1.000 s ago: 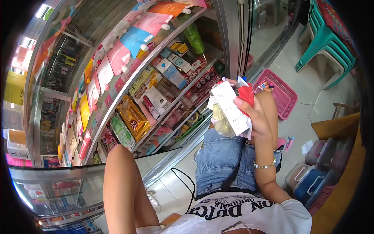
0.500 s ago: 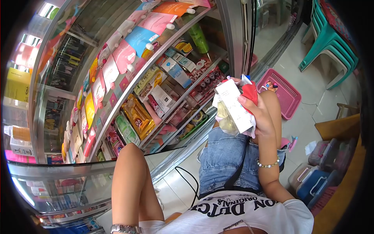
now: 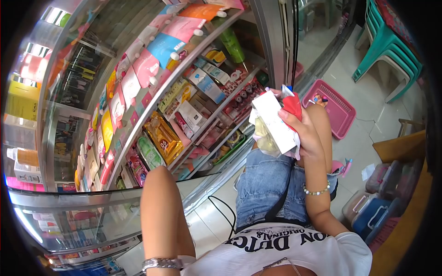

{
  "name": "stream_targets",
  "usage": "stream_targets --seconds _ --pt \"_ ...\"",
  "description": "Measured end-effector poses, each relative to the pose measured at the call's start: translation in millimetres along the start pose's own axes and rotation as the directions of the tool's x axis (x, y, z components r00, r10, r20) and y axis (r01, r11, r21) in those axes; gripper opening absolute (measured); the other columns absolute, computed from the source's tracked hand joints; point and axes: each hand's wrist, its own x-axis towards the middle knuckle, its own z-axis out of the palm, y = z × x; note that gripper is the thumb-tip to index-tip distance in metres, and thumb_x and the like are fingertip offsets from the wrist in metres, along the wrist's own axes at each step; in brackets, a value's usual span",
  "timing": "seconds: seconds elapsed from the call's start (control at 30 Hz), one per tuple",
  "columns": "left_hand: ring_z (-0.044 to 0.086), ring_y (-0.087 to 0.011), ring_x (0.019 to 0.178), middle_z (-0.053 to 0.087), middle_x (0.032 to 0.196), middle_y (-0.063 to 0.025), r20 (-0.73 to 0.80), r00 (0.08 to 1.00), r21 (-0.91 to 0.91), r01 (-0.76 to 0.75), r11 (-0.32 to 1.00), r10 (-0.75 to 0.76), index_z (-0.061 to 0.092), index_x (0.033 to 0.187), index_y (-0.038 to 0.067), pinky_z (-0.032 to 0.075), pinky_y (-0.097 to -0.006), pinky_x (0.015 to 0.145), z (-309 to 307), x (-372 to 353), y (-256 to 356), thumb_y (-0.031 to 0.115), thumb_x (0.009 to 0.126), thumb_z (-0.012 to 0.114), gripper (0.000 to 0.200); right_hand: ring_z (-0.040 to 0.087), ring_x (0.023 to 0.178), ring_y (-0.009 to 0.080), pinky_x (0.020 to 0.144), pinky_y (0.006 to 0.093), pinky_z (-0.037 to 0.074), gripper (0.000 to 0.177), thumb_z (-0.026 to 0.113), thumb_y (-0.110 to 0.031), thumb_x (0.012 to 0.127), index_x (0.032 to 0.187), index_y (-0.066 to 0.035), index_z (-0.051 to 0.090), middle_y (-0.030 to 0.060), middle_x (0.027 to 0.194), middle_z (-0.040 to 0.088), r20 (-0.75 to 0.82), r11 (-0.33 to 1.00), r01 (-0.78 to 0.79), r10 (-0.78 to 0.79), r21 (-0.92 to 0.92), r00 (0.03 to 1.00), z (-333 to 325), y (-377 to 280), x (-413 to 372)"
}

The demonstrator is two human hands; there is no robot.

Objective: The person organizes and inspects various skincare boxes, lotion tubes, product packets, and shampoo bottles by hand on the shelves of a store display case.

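My right hand [image 3: 304,133], with a beaded bracelet at its wrist, is closed around a bundle of wrappers held above my lap. The bundle shows a white paper piece [image 3: 272,115] on top, a red wrapper [image 3: 292,106] under my thumb and crumpled clear plastic [image 3: 266,138] along its left side. My left arm is bent, elbow [image 3: 161,181] pointing forward, and a metal band [image 3: 161,264] circles its wrist at the bottom edge. The left hand itself lies outside the picture. Beyond the bundle, a pink basket [image 3: 344,112] holds a few small colourful items.
A glass display case [image 3: 156,99] packed with sachets, boxes and bottles fills the left side. Stacked green stools [image 3: 391,55] stand at the upper right. Lidded plastic containers [image 3: 373,209] sit at the right beside a wooden panel [image 3: 400,149]. A black cable [image 3: 223,204] lies on the floor.
My left forearm and elbow have shifted slightly to the right. The bundle in my right hand has moved a little left and tilted slightly, still held.
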Motion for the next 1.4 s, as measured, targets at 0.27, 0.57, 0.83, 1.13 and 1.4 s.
stream_targets --seconds 0.27,0.57,0.83,1.13,1.4 --pt "0.050 -0.0234 0.107 0.047 0.118 -0.0128 0.097 0.861 -0.062 0.506 0.860 -0.500 0.040 0.120 0.001 0.045 -0.0375 0.084 13.2 -35.2 -8.3 0.029 0.086 0.048 0.044 0.055 0.100 0.0134 0.087 0.0264 0.043 0.048 0.063 -0.020 0.081 0.122 -0.001 0.047 0.0081 0.115 0.054 0.005 0.999 -0.017 0.017 -0.036 1.000 4.6 -6.7 -3.7" --pt "0.047 -0.0244 0.111 0.043 0.125 -0.0136 0.253 0.529 -0.088 0.846 0.526 -0.810 0.037 0.125 0.001 0.044 -0.0371 0.086 25.5 -75.0 -17.0 0.034 0.086 0.049 0.053 0.055 0.099 0.0123 0.086 0.0253 0.044 0.049 0.064 -0.020 0.080 0.123 -0.002 0.047 0.0074 0.112 0.056 0.022 0.999 0.011 -0.012 0.041 1.000 1.8 -4.6 -3.6" --pt "0.045 -0.0253 0.115 0.039 0.131 -0.0144 0.202 0.307 0.022 0.948 0.318 -0.930 0.033 0.130 0.000 0.043 -0.0367 0.088 27.9 -96.7 -31.5 0.039 0.086 0.049 0.061 0.049 0.113 0.0198 0.097 0.0313 0.038 0.072 0.066 -0.014 0.071 0.133 -0.001 0.032 0.0114 0.126 0.047 0.193 0.995 -0.013 -0.007 0.102 0.981 -7.0 11.3 5.4" --pt "0.018 -0.0237 0.135 0.015 0.147 -0.0109 0.438 0.165 -0.146 0.983 0.111 -0.884 0.007 0.142 0.005 0.017 -0.0356 0.109 64.6 -169.4 -39.2 0.031 0.089 0.048 0.072 0.051 0.108 0.0156 0.092 0.0268 0.040 0.056 0.064 -0.004 0.076 0.127 0.002 0.042 0.0098 0.121 0.051 0.072 0.977 0.149 -0.140 -0.150 0.988 29.2 3.7 -14.1" --pt "0.020 -0.0239 0.133 0.015 0.147 -0.0105 0.345 -0.084 -0.542 0.796 -0.271 -0.935 0.000 0.144 0.015 0.019 -0.0337 0.108 73.2 -190.3 -42.0 0.040 0.095 0.034 0.065 0.052 0.110 0.0190 0.091 0.0276 0.042 0.046 0.058 0.006 0.074 0.120 0.002 0.052 0.0146 0.122 0.053 0.120 0.708 0.335 -0.337 -0.622 0.934 36.9 8.0 -19.4"
